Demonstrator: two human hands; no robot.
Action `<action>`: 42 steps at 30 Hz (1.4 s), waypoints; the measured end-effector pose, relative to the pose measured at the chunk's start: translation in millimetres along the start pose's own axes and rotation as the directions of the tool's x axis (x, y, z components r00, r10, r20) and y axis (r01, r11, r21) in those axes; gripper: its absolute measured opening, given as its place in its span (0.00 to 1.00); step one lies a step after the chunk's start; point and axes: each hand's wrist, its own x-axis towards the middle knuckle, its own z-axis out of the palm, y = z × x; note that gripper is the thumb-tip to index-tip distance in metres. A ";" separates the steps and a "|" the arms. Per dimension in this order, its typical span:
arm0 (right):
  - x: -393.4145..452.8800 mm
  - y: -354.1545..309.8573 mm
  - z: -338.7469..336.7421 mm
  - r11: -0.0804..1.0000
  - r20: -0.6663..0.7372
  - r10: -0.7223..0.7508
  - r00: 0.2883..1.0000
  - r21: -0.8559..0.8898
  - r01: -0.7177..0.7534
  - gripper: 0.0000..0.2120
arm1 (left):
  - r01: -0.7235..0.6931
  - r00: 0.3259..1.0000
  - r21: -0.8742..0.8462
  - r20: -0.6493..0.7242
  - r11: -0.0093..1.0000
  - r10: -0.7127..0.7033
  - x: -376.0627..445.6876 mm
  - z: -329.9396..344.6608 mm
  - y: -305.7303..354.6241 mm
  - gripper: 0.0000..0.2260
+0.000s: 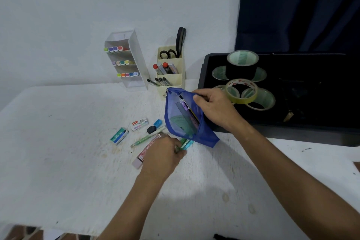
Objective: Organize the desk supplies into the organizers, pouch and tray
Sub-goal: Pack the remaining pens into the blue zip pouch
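My right hand pinches the upper edge of the blue mesh pouch and holds its mouth open, tilted up off the white worktop just in front of the black tray at the right. Through the mesh I can see a green protractor and a few pens already inside. My left hand is curled round a small bundle of green pens at the pouch's near lower corner, their tips pointing toward the pouch. The pouch is soft and floppy, I judge, so it will sag shut unless I keep hold near the zip edge; the pens are light, stiff and smooth, best gripped mid-barrel so they don't fan apart or slip. Still loose on the worktop to the left lie a teal staple box, a white staple box, a blue sharpener, a small black piece, a pale green pen and a long pink eraser partly under my left hand. Far against the wall, the white organizer holds rows of coloured markers, and the cream organizer holds scissors, markers and pens. Rolls of tape sit stacked in the tray.
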 end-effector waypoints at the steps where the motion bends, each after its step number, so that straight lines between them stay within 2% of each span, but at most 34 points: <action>1: 0.1 0.3 0.0 1.000 0.000 0.002 1.000 -0.001 -0.002 0.12 | 0.002 1.000 0.041 0.004 0.999 -0.002 -0.6 -0.4 0.7 0.11; 5: -0.3 -0.5 -0.5 1.000 0.007 0.009 1.000 0.004 -0.009 0.12 | -0.035 0.999 0.254 -0.012 0.966 0.039 -7.1 -1.5 4.9 0.12; 8: -1.4 -2.3 -0.8 1.000 0.013 0.014 1.000 0.022 -0.014 0.12 | 0.020 0.999 0.246 0.030 0.969 -0.028 -8.0 -4.1 4.2 0.10; 13: -2.0 -3.2 -1.5 0.999 0.009 0.021 1.000 0.026 -0.021 0.11 | 0.176 0.984 0.057 -0.040 0.983 -0.174 -5.7 -28.2 -6.6 0.08; 18: -1.9 -0.6 -0.3 1.000 0.020 0.019 1.000 0.013 -0.019 0.13 | 0.340 0.915 -0.112 -0.191 0.934 -0.356 3.3 -60.5 -16.2 0.08; 20: -2.1 -1.5 -0.4 1.000 0.015 0.021 1.000 0.003 -0.021 0.13 | 0.347 0.905 -0.288 -0.147 0.892 -0.400 7.5 -69.3 -10.5 0.07; 23: -2.5 -3.4 -0.7 1.000 0.003 0.025 1.000 -0.011 -0.025 0.12 | 0.336 0.921 -0.579 0.037 0.743 -0.387 14.0 -74.1 9.1 0.05; 25: -3.2 -4.0 -0.7 1.000 -0.001 0.023 1.000 -0.011 -0.023 0.12 | 0.342 0.924 -0.647 0.099 0.681 -0.370 20.9 -72.0 19.8 0.05; 28: -3.9 -4.0 -1.2 1.000 0.004 0.017 1.000 -0.011 -0.017 0.12 | 0.349 0.915 -0.697 0.111 0.626 -0.387 31.4 -64.3 31.5 0.07; 32: -4.4 -5.5 -1.8 0.999 -0.003 0.029 1.000 -0.014 -0.029 0.13 | 0.246 0.944 -0.626 -0.018 0.740 -0.329 37.0 -51.3 37.7 0.11; 36: -5.2 -6.9 -2.4 0.999 -0.008 0.033 0.999 -0.022 -0.034 0.13 | 0.169 0.965 -0.513 -0.089 0.842 -0.248 28.9 -48.1 33.6 0.08; 39: -5.8 -8.3 -2.3 0.999 0.002 0.027 1.000 -0.025 -0.027 0.12 | 0.187 0.949 -0.480 -0.136 0.857 -0.283 23.1 -48.2 18.8 0.08; 42: -6.5 -8.5 -2.2 0.999 0.002 0.030 1.000 -0.026 -0.030 0.11 | 0.212 0.940 -0.371 -0.176 0.904 -0.293 18.0 -44.3 -1.9 0.08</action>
